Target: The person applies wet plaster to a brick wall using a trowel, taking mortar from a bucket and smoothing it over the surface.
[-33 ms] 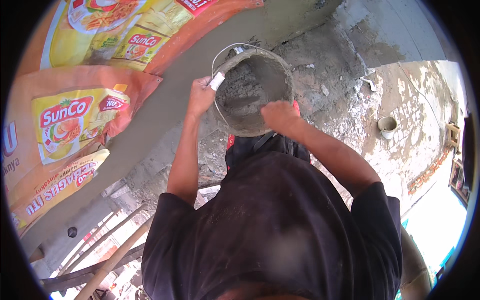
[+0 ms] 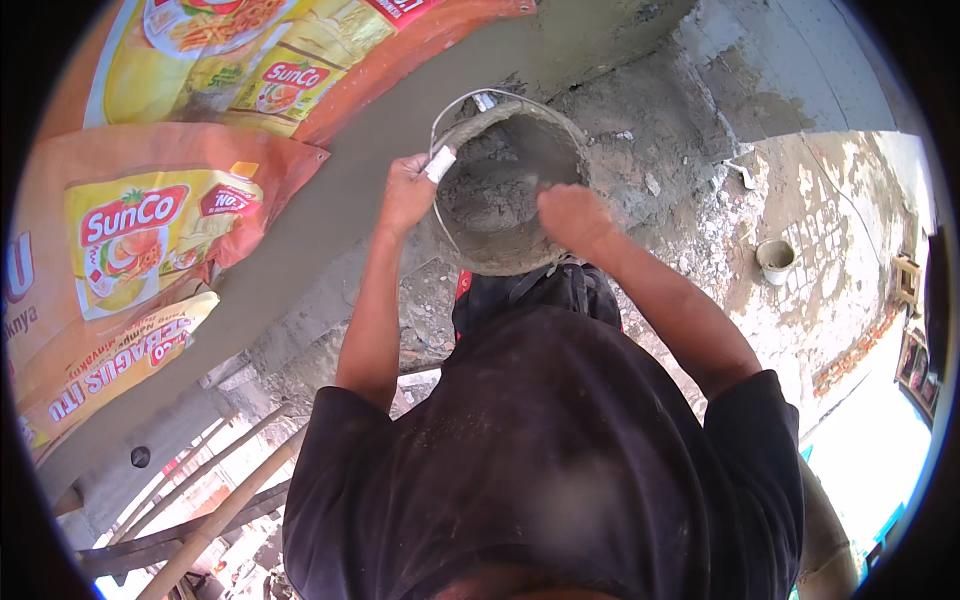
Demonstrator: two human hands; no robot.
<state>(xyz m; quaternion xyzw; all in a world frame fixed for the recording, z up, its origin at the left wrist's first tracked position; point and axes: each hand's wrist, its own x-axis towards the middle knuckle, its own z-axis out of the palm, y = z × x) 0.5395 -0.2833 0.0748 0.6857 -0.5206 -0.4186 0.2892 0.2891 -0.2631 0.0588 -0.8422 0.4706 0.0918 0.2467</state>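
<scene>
A bucket caked with grey cement is in front of me, its mouth toward me. Wet mortar lies inside it. My left hand is closed at the bucket's left rim, by the white grip on its wire handle. Over the right part of the mouth, my right hand is closed in a fist, slightly blurred. What it holds is hidden; a tool's blade cannot be made out clearly in the mortar.
Orange and yellow printed banners hang at the left beside a smooth grey cement surface. Rubble and plaster crumbs lie to the right of the bucket. A small pail stands farther right. Bamboo poles cross at the lower left.
My right hand has shifted slightly right and up over the bucket's mouth. The bucket and my left hand sit a little farther right in view.
</scene>
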